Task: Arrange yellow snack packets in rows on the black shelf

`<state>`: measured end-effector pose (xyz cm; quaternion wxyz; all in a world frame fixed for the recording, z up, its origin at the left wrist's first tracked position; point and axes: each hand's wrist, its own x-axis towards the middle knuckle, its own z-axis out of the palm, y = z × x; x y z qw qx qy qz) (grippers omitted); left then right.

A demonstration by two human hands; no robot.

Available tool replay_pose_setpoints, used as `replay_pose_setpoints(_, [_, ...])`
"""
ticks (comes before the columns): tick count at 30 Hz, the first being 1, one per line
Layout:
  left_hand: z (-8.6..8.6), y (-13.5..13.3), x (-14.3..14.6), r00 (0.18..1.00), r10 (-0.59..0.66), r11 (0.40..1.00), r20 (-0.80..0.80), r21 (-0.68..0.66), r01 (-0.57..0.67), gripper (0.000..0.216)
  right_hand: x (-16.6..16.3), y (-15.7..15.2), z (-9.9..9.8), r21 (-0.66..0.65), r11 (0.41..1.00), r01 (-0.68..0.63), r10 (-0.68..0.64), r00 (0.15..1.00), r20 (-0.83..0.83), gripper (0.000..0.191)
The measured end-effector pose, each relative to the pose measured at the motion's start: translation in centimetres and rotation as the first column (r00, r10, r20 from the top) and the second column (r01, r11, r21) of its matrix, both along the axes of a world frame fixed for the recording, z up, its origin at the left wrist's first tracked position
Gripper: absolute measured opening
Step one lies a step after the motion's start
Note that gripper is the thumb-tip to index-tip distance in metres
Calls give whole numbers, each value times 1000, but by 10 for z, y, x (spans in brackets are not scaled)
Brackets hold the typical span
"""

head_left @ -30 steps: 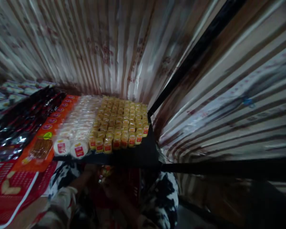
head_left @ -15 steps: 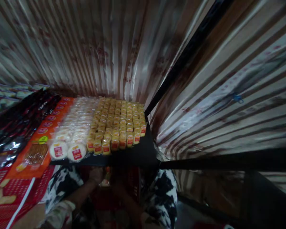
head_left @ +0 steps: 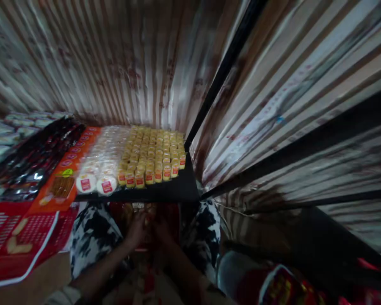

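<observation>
My two hands are close together between my knees, in deep shadow just below the near edge of the table. The fingers of my left hand are bent near some shiny wrappers, which lie in the red container between my legs; I cannot tell whether it grips one. My right hand is dimmer, its grasp unreadable too. The wrappers are too dark to count. On the table I count eight labelled fronts among the yellow packs, those behind blurring together, and two white round packs heading two rows. Dark glossy packs overlap past counting. One red basket is cut off at left.
</observation>
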<state>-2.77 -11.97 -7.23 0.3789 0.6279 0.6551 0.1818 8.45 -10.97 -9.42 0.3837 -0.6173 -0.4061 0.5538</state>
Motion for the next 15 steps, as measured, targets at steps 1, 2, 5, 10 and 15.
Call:
replay_pose_setpoints(1, [5,-2,-1,999,0,1000,35,25,-1,24,2,-3,2,-27,1000,12,-12,999,-30,39])
replay_pose_setpoints(2, [9,-3,-2,998,3,999,66,37,-6,19,4,-5,4,-56,998,23,-26,998,-66,39])
replay_pose_setpoints(5, [19,-4,-6,991,53,998,119,8,-55,18,10,-11,4,-115,992,48,-65,986,-154,43])
replay_pose_setpoints(10, [29,-2,-6,963,138,990,231,-31,-135,35,20,-17,7,0,1000,22,-21,992,-125,44])
replay_pose_setpoints(15, [46,9,2,936,102,994,338,-67,-84,37,33,-17,29,147,988,-50,53,998,-16,39])
